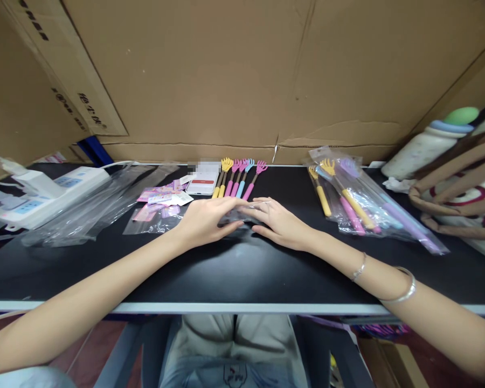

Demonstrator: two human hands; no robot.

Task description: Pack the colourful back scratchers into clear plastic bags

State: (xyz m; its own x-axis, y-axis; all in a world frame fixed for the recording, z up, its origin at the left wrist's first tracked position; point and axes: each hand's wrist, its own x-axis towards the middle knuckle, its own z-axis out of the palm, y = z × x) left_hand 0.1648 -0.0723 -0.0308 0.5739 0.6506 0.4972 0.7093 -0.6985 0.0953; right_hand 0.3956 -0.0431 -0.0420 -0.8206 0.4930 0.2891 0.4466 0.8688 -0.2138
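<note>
My left hand [204,221] and my right hand [278,222] meet at the middle of the black table [242,269]. Both pinch a clear plastic bag [242,216] that lies between their fingertips. Just beyond the hands, a row of several loose back scratchers [238,178] in yellow, pink and blue lies with the claw ends pointing away from me. Small pink cards [159,196] and a clear sleeve with cards lie left of my left hand.
A heap of bagged back scratchers [359,202] lies at the right. Long clear bags [101,202] and a white power strip [44,194] sit at the left. A phone [202,180], a bottle [428,143], a woven bag [461,188] and a cardboard wall [242,75] stand behind.
</note>
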